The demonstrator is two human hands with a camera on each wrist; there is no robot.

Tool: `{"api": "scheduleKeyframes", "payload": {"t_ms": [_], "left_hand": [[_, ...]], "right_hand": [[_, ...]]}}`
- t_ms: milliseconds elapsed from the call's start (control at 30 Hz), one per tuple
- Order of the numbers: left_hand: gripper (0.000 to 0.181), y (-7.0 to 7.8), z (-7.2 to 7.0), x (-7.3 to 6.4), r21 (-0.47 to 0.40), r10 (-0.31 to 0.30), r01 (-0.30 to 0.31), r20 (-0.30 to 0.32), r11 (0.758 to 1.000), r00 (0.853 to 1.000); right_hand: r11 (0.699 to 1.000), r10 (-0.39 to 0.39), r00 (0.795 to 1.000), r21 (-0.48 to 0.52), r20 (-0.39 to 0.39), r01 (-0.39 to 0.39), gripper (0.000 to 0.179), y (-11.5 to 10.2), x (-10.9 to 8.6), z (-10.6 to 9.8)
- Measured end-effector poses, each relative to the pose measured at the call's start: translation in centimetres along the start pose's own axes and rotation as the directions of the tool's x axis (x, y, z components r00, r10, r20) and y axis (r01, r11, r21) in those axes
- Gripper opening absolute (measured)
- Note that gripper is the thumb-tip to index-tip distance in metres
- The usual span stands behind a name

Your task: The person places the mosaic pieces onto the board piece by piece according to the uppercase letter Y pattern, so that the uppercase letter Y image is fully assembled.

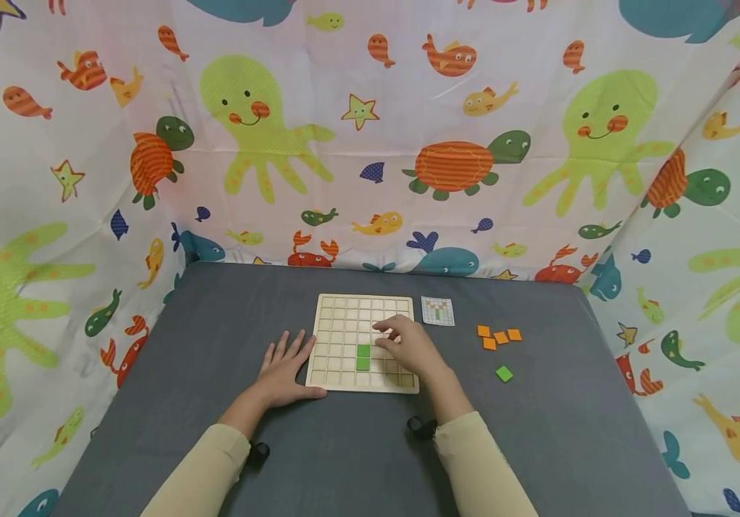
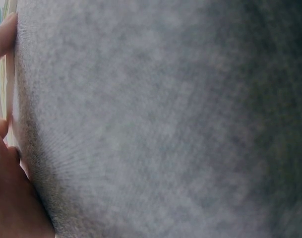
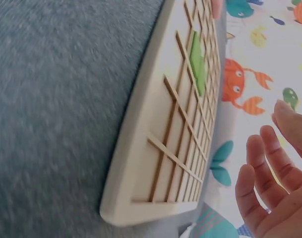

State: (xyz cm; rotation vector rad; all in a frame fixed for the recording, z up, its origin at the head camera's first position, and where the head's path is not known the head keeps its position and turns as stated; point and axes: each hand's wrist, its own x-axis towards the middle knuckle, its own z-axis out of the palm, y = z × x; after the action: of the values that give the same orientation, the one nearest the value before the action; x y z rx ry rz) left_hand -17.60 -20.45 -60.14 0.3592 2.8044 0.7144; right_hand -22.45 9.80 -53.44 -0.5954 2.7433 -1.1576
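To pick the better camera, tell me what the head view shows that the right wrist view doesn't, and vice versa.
Head only: four orange tiles, a loose green tile, both sleeves.
Right wrist only: raised height of the grid ridges, close up.
Both: the wooden board, green tiles set in it, the right hand, grey cloth, sea-creature curtain.

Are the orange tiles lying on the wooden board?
No, the four orange tiles lie on the gray table, right of the board.
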Motion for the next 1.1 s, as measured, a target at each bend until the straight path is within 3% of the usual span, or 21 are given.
{"api": "scheduleKeyframes", "payload": {"t_ms": [500, 833, 1100], "left_hand": [[0.119, 0.5, -0.5, -0.2, 0.036, -0.024, 0.023, 0.014, 0.999, 1.0], [0.119, 0.5, -0.5, -0.2, 0.048, -0.029, 0.028, 0.016, 0.998, 0.999], [0.122, -0.3, 0.5, 0.0, -0.009, -0.006, 0.006, -0.014, 1.0, 1.0]], "right_hand": [[1.0, -0.01, 0.99, -0.02, -0.144, 0.008, 0.032, 1.1, -2.9, -2.3], [0.999, 0.045, 0.978, -0.005, -0.204, -0.047, 0.034, 2.9, -5.1, -3.8], [0.995, 0.101, 0.967, 0.005, -0.233, -0.102, 0.036, 4.5, -6.4, -4.6]]}}
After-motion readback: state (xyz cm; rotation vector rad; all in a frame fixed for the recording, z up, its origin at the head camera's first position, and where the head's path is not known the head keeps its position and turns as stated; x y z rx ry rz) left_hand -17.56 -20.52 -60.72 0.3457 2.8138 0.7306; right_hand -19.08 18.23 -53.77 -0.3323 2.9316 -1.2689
